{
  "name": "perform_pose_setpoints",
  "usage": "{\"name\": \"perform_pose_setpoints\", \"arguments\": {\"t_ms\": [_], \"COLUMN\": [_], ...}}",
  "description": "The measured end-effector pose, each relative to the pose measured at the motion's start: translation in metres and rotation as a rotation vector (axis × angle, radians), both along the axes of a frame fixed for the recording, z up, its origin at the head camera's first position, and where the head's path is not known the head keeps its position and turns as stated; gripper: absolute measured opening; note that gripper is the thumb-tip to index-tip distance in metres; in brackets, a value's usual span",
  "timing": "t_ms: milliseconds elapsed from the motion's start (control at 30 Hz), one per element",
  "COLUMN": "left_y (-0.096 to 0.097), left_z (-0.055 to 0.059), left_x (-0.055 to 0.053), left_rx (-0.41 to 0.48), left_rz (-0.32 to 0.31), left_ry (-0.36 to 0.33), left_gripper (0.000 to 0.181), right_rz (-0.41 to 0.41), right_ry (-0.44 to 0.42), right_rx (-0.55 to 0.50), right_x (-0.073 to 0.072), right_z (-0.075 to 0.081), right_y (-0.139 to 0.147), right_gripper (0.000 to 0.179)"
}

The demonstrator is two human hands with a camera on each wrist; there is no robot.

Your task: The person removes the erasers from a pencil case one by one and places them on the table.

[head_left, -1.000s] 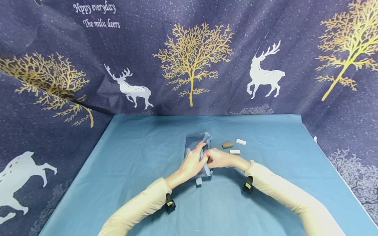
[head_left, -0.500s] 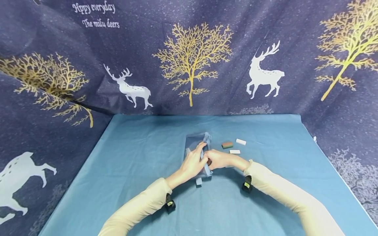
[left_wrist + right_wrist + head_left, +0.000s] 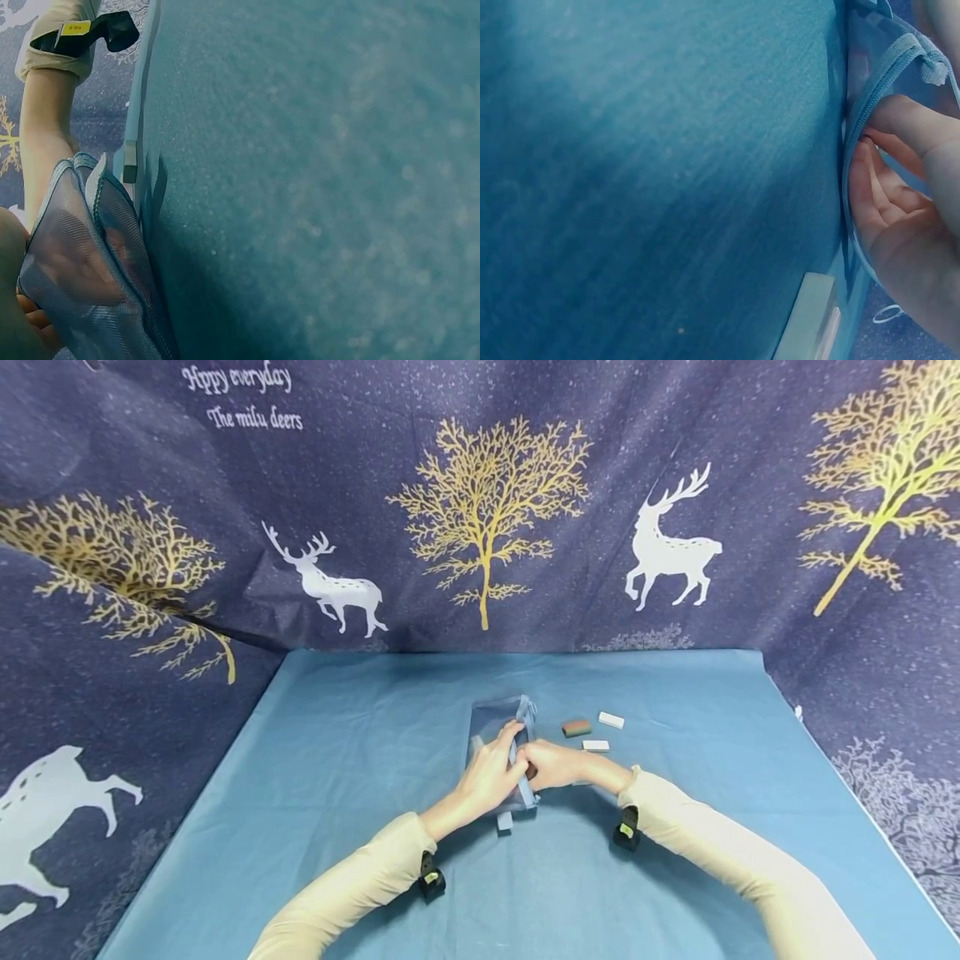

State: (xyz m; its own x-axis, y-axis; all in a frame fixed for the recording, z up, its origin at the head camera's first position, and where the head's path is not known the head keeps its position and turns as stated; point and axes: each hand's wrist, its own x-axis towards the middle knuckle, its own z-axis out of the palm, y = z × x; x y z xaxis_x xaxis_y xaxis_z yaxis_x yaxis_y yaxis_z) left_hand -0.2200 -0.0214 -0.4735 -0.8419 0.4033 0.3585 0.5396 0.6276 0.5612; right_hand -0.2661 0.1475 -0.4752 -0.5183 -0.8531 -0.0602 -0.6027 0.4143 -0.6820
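Note:
A blue mesh zip pouch (image 3: 487, 714) lies near the middle of the table, its zipped side to the right. My left hand (image 3: 491, 774) grips the pouch near its open rim; in the left wrist view its fingers (image 3: 37, 319) curl under the mesh (image 3: 97, 255). My right hand (image 3: 558, 764) reaches into the opening from the right, fingers curled. In the right wrist view, its fingertips (image 3: 864, 142) come together beside the zip (image 3: 885, 75). A small dark brown patch shows by these fingers in the head view; whether they hold something is hidden.
Right of the pouch lie a red-and-green block (image 3: 577, 728) and white eraser-like blocks (image 3: 611, 721), one partly behind my right wrist. Another pale block (image 3: 505, 822) sits at the pouch's near end. A dark printed cloth (image 3: 435, 527) hangs behind the table.
My right fingers shift very slightly at the pouch opening, and the brown patch beside them shows a little more. My left hand and the pouch stay in place.

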Motion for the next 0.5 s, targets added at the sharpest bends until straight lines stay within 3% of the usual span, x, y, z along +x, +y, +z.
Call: {"name": "perform_pose_setpoints", "arguments": {"t_ms": [267, 500], "left_y": [0.0008, 0.0012], "left_z": [-0.0014, -0.0018], "left_x": [0.0005, 0.0005], "left_rx": [-0.005, -0.002], "left_rz": [0.005, 0.001], "left_ry": [-0.021, -0.016], "left_gripper": [0.044, 0.045], "right_rz": [-0.023, -0.034], "right_ry": [-0.012, -0.038], "right_rx": [-0.018, -0.047], "right_x": [0.0005, 0.0010], "right_z": [-0.0006, -0.0009], "right_y": [0.0038, 0.0086], "right_gripper": [0.012, 0.020]}}
